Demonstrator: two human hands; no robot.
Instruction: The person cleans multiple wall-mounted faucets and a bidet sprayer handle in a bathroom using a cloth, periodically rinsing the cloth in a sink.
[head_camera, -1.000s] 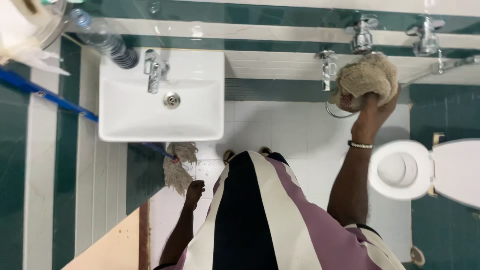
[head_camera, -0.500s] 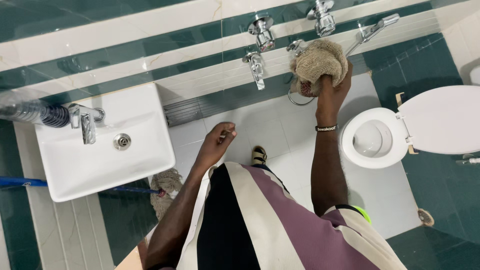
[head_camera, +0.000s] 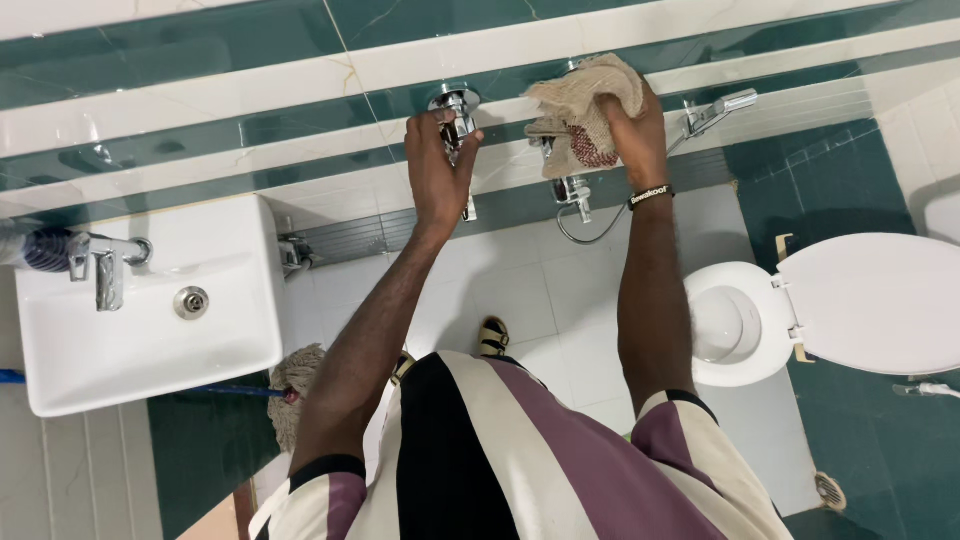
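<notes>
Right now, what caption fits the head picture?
Left hand grips wall tap; right hand presses beige cloth.

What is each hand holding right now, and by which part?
The right hand grips a bunched beige cloth by its upper fold, against the wall. The left hand closes on a chrome wall tap at its knob.

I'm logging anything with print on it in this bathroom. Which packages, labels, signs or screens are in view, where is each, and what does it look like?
Wristband: on the right wrist, a narrow black band with small white print.
No packages, signs or screens show.
</notes>
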